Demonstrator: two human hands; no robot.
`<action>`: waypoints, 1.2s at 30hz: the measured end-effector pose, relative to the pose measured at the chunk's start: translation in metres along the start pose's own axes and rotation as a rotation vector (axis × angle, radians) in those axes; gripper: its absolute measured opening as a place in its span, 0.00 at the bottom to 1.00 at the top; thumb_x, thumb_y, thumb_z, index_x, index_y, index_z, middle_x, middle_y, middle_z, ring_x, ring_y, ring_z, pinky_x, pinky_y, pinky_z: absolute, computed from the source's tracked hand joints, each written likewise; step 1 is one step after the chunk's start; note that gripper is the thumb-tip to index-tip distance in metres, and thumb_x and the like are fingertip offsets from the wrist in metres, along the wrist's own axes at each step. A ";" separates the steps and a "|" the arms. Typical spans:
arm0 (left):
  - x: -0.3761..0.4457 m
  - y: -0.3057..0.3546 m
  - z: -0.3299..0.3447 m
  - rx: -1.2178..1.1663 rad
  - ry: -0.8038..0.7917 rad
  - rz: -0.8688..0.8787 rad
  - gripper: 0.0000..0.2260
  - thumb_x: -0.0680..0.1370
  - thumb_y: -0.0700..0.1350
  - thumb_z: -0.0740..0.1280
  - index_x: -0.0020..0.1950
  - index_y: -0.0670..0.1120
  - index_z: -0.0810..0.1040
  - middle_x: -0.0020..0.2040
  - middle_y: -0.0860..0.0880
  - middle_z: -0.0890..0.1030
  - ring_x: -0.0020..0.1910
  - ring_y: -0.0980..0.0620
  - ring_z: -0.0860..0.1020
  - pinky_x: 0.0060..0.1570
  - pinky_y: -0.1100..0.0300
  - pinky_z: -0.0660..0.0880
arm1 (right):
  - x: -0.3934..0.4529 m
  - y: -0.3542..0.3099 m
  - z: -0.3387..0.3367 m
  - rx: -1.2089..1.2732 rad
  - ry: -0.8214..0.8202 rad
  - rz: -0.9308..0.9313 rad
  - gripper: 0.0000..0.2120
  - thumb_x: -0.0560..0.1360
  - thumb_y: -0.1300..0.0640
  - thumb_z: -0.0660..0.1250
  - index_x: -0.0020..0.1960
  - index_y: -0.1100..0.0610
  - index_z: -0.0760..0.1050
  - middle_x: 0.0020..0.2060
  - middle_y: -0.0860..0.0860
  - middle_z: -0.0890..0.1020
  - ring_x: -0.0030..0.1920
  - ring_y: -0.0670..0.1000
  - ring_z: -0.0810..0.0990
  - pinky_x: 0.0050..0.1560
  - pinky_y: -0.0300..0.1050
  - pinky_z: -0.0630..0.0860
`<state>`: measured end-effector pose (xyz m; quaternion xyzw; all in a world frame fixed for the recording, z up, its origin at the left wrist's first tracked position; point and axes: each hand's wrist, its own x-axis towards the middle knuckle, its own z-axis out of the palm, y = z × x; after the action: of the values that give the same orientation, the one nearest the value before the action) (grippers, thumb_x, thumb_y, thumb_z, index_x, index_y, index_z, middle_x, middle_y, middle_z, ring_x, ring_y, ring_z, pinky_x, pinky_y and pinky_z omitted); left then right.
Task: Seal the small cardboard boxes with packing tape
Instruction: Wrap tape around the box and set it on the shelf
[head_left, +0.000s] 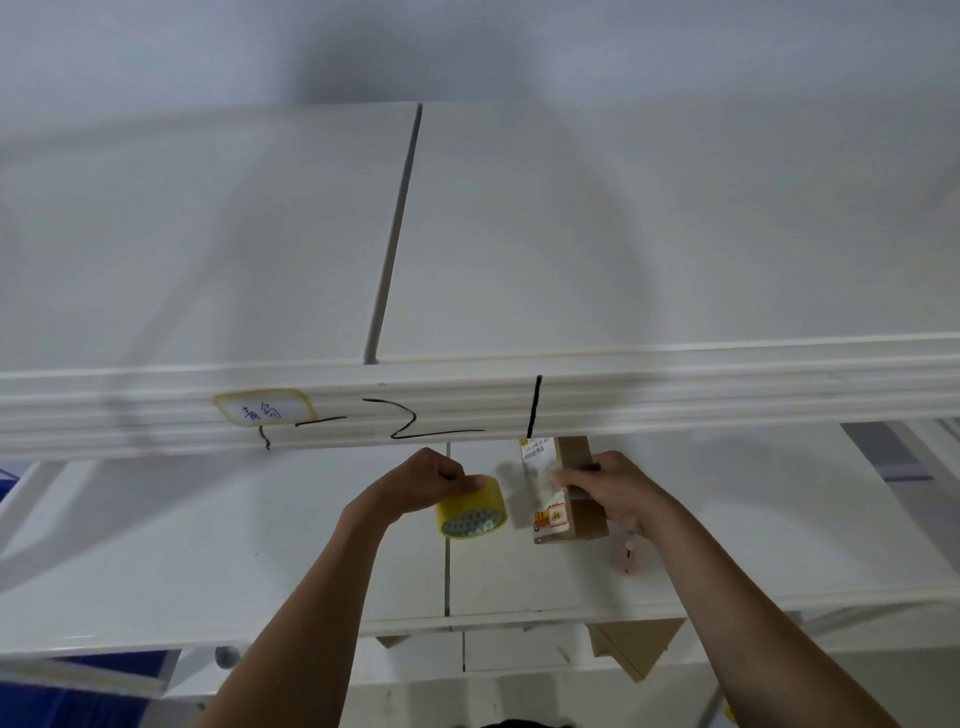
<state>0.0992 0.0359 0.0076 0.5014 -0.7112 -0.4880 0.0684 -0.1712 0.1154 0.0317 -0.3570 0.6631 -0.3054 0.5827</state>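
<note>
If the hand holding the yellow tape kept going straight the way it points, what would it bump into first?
The left hand grips the tape roll and points to the right, toward the box that the right hand holds. It would probably meet the box's labelled side first, though depth is hard to judge.

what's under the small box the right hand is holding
The box rests on the white table. The right hand covers its right side; a pink object shows below the hand. The underside is hidden.

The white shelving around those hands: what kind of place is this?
Probably a packing or parcel workstation: a small brown cardboard box with shipping labels, a yellowish roll of packing tape, and a handwritten label on the white shelf edge.
</note>
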 end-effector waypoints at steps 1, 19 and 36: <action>0.000 -0.002 -0.001 0.008 0.000 -0.014 0.21 0.75 0.60 0.72 0.26 0.52 0.76 0.28 0.54 0.69 0.31 0.57 0.68 0.37 0.61 0.64 | -0.001 0.001 0.000 -0.007 -0.019 0.004 0.13 0.74 0.59 0.75 0.57 0.60 0.82 0.47 0.55 0.88 0.49 0.54 0.87 0.58 0.55 0.82; 0.006 0.008 0.000 0.229 0.062 -0.109 0.24 0.72 0.65 0.72 0.31 0.47 0.75 0.32 0.51 0.76 0.32 0.55 0.74 0.34 0.64 0.68 | -0.022 -0.009 0.024 0.251 -0.152 -0.032 0.15 0.80 0.56 0.65 0.63 0.63 0.78 0.53 0.60 0.86 0.56 0.59 0.85 0.58 0.54 0.80; -0.001 0.007 0.003 0.057 0.063 -0.067 0.23 0.68 0.66 0.75 0.36 0.45 0.82 0.35 0.49 0.81 0.37 0.53 0.80 0.40 0.58 0.75 | -0.011 -0.005 0.030 0.297 -0.112 -0.020 0.17 0.83 0.56 0.63 0.68 0.64 0.75 0.55 0.60 0.85 0.56 0.59 0.84 0.54 0.54 0.82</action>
<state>0.0937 0.0386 0.0118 0.5420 -0.7051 -0.4532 0.0601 -0.1401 0.1226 0.0377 -0.2900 0.5732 -0.3857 0.6622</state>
